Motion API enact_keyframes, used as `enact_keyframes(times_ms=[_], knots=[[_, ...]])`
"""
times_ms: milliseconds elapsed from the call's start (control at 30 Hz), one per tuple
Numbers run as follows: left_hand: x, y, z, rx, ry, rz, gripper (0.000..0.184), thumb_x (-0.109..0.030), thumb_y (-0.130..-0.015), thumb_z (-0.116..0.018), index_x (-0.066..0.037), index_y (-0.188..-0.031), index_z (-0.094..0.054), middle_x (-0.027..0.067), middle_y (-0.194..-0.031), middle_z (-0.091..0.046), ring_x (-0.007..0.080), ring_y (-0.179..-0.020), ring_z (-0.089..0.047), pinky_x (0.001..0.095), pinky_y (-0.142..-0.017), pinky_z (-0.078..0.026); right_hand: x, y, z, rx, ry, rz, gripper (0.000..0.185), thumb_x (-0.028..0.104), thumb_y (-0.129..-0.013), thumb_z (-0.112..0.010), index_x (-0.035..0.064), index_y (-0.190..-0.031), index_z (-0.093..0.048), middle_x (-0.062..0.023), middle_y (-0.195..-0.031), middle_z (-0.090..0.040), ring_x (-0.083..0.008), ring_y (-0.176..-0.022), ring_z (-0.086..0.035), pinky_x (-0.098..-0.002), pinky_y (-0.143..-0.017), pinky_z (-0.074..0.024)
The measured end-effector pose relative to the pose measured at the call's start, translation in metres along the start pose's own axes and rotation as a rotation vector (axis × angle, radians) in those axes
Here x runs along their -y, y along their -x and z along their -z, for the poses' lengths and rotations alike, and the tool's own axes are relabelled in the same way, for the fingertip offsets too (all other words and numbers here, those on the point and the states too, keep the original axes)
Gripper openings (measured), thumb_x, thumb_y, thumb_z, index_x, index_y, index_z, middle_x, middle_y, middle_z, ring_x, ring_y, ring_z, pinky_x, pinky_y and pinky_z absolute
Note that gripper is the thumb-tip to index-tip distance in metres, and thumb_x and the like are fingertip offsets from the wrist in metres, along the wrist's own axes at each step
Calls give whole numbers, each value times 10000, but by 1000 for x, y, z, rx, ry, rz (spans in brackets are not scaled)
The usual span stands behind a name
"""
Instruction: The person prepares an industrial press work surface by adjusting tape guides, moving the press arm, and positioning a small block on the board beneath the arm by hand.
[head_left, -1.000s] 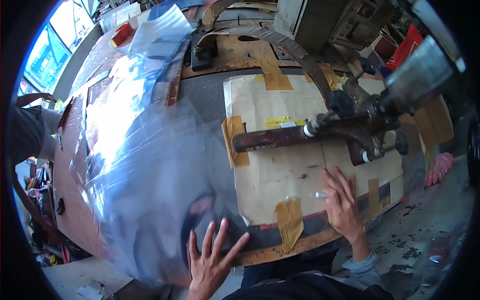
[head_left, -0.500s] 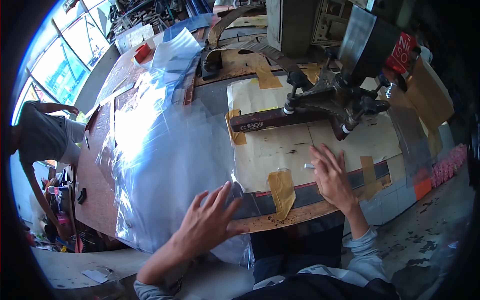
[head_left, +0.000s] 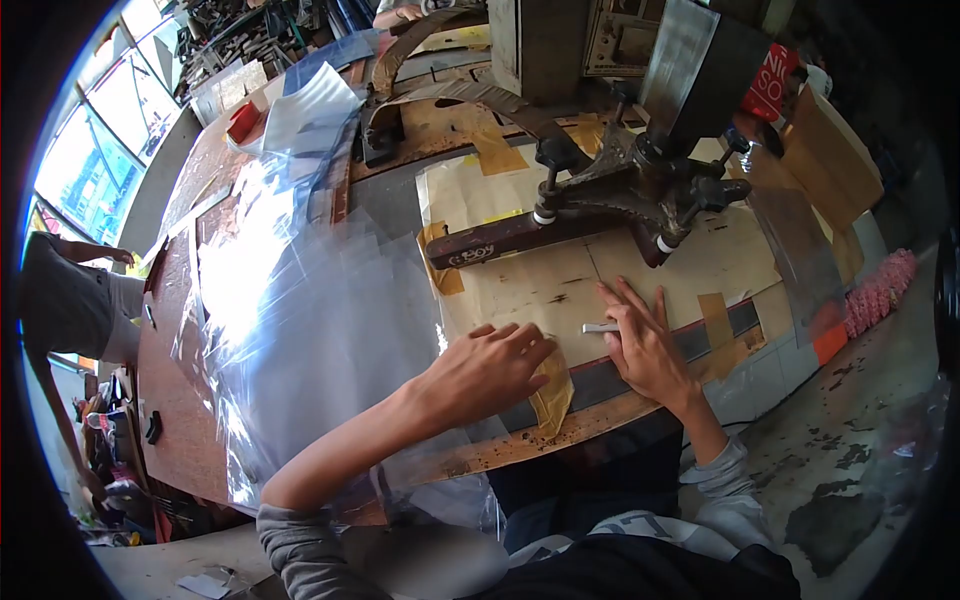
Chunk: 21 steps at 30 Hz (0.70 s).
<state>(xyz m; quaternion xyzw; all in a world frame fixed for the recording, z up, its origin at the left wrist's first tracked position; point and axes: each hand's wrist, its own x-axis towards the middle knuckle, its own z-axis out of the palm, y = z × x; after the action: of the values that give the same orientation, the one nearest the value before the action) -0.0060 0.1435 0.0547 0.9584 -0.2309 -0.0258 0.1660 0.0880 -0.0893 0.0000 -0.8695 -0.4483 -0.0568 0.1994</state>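
Head view shows left hand [head_left: 488,370] arched palm-down, grip apart; right hand [head_left: 648,355], fingers forward, clamped on white stick [head_left: 598,328].

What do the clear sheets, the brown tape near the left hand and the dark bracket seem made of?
Clear sheets: probably plastic, glossy; see-through with glare. Brown tape: perhaps plastic film, creased, faintly shiny. Dark bracket: likely metal, worn; dull highlights.

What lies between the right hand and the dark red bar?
In the head view, the cream sheet, with dark marks, lies between the right hand and the dark red bar.
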Motion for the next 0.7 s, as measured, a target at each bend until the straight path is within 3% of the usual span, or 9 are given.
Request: enact_keyframes(times_ms=[67, 167, 267, 367, 467, 567, 700], knots=[[0, -14, -13, -104, 73, 23, 374, -277, -893, -583, -59, -1194, -535, 128, -1107, -575, 290, -967, -623, 382, -849, -520, -1, 0, -1, -38, -43, -4, 192, 93, -880, -532, 50, -1034, -426, -152, -1410, -397, -375, -1331, -332, -702, -1018, -206], [0, -32, -22, -188, 297, 57, 367, -198, -864, -629, -45, -1184, -538, 143, -1087, -582, 277, -938, -644, 376, -807, -536, -1, -1, 10, -108, -99, 39, 205, 67, -849, -593, 53, -1013, -470, -168, -1392, -398, -356, -1299, -376, -604, -1014, -301], [3, -45, -20, -266, 486, 5, 317, -130, -847, -646, -27, -1136, -566, 148, -1018, -619, 261, -896, -667, 362, -783, -543, 5, -7, 28, -183, -172, 68, 188, 60, -823, -643, 48, -971, -529, -160, -1256, -514, -324, -1119, -533, -462, -884, -442], [1, -48, -5, -286, 570, 26, 238, -99, -855, -635, -4, -1070, -603, 129, -925, -662, 226, -856, -682, 338, -778, -542, 14, -11, 45, -166, -379, -59, 166, 86, -828, -666, 33, -962, -583, -129, -1021, -622, -263, -850, -624, -363, -709, -481], [4, -44, 8, -266, 673, 116, 196, -92, -866, -625, 14, -1031, -624, 107, -865, -682, 182, -825, -684, 307, -778, -539, 21, -14, 53, -130, -575, -132, 187, 90, -851, -658, 5, -1007, -600, -90, -839, -654, -192, -701, -636, -297, -648, -494], [9, -33, 19, -262, 743, 161, 192, -76, -875, -619, 25, -1038, -624, 75, -882, -677, 129, -836, -661, 282, -775, -536, 28, -18, 53, -103, -987, -194, 206, 97, -885, -631, -26, -1048, -606, -92, -834, -661, -132, -736, -633, -260, -686, -501], [14, -16, 28, -253, 839, 200, 201, -57, -874, -621, 18, -1061, -617, 50, -940, -659, 112, -883, -630, 281, -810, -521, 42, -26, 49, -146, -1132, -157, 203, 90, -907, -605, -50, -1054, -598, -99, -867, -663, -124, -789, -638, -244, -708, -509]])
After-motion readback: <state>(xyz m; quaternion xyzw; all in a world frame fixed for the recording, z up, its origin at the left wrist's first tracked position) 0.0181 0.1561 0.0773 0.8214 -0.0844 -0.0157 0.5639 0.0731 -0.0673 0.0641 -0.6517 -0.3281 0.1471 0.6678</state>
